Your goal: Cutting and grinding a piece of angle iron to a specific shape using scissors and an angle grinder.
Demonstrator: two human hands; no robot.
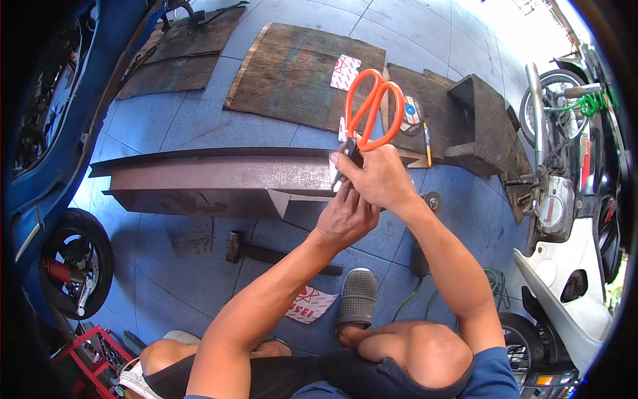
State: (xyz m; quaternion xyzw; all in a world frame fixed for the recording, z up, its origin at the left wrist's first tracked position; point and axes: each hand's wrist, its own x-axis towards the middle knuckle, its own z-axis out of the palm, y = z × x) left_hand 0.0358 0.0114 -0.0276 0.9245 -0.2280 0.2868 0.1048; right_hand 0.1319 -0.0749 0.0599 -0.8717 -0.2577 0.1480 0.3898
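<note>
Orange-handled scissors [392,120] stand handles up, gripped low around the pivot by my right hand [384,178], its thumb pressed against the dark blades. Just below, my left hand [347,216] is closed near the blade tips; what its fingers pinch is mostly hidden. A small white piece [335,176] shows beside the blades. Both hands are over the right part of a long brown steel channel [219,173] lying across the floor. A pointed pale piece [278,201] is at the channel's near side, left of my left hand.
A hammer [232,247] and red-printed paper [312,306] lie near my shoe [357,299]. Beyond the channel are wooden boards [286,73], a patterned card [345,71], a disc [411,114], a pencil [427,146] and a dark box [475,123]. Motorcycles [555,206] flank both sides.
</note>
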